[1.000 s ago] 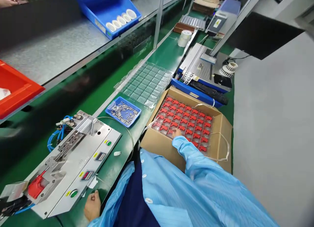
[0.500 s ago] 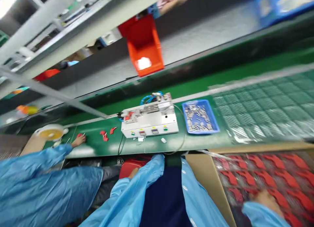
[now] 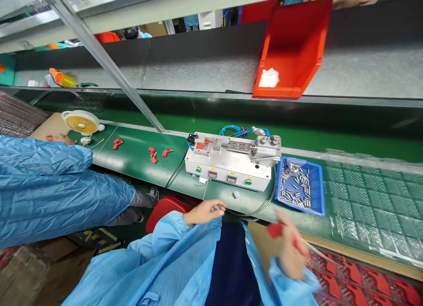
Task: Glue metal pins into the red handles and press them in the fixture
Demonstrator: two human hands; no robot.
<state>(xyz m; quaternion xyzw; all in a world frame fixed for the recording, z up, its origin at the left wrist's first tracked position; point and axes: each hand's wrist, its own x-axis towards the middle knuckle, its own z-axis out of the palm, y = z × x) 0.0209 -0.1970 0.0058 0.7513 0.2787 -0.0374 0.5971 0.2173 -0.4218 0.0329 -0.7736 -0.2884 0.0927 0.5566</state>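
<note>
"Beside the counter's point(image 3: 139, 167) near edge, what's that in the right hand point(image 3: 291, 251)?"

"A red part point(image 3: 275, 230). The fingers look closed round it, though the hand's a blur from where I stand. Both are over the left end of the carton point(image 3: 261, 242), where packed parts point(image 3: 376, 279) lie in rows on the near right."

"And the left hand point(image 3: 203, 212)?"

"Fingers curled, left of the other one, near the counter's edge. I can't tell whether the tips pinch anything."

"What's on the counter?"

"A machine point(image 3: 228, 169) at the middle, with a red piece point(image 3: 200, 145) at its left end. Just right of it sits a blue tray point(image 3: 319, 187) of metal pins point(image 3: 299, 189); farther right, clear sheets point(image 3: 373, 191) with square pockets."

"Off to the left?"

"Loose parts point(image 3: 167, 152), all red, then a fan point(image 3: 81, 122). Another person's blue sleeve point(image 3: 49, 152) is near it."

"And on the far shelf point(image 3: 198, 68)?"

"An orange bin point(image 3: 294, 79), toward the right, something white inside."
</note>
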